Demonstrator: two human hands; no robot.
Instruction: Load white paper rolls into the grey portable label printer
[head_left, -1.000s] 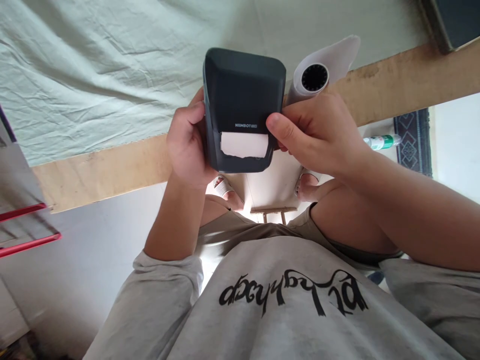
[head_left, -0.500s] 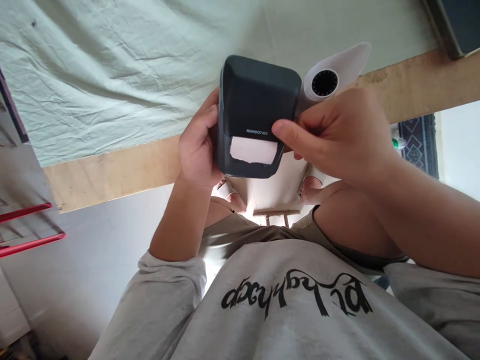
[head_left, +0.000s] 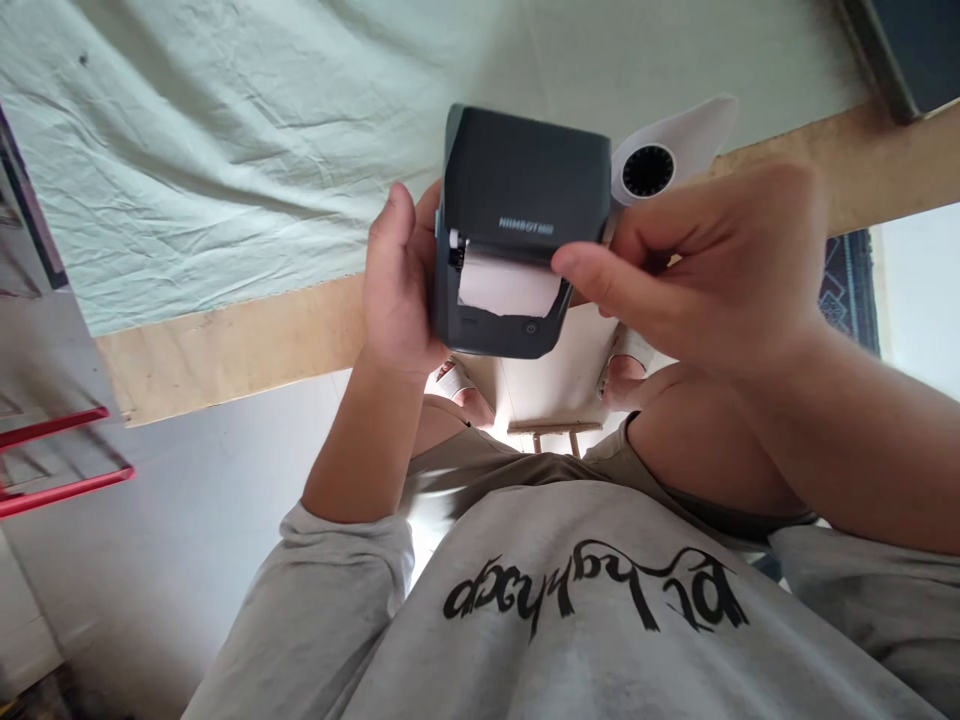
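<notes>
Bench edge runs behind both hands, which hold a dark label printer above it. Left hand grips its side; right hand pinches the opposite edge, seemingly also holding a paper roll. Since a moment ago its lid has lifted, exposing more paper.

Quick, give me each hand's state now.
Left hand: closed around the label printer.
Right hand: closed, thumb on the printer, paper roll tucked behind its fingers.
</notes>
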